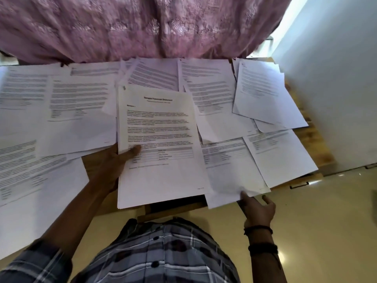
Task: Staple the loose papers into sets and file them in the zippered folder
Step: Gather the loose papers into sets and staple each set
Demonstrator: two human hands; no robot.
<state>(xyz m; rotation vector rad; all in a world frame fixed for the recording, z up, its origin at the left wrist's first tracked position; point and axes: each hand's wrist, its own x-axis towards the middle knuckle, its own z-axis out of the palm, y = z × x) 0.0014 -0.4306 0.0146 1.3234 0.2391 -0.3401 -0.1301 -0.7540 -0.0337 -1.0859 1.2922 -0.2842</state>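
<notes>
— How is the stack (161, 139) held?
— It is pinched at its left edge by the left hand (111, 166), with the thumb pressed on the top page and the fingers hidden beneath.
— And the right hand (258, 209)?
— Its thumb tip is laid on the near edge of a loose sheet (230, 180). The other fingers are spread, so a grip cannot be confirmed.
— Handling?
— Light, floppy, slippery pages are to be expected. They are probably best pinched near a corner, so that the edges are kept squared.

left hand (110, 166) grips paper stack (161, 127) | right hand (258, 209) touches sheet (230, 178) edge | desk (89, 163) paper-strewn
</notes>
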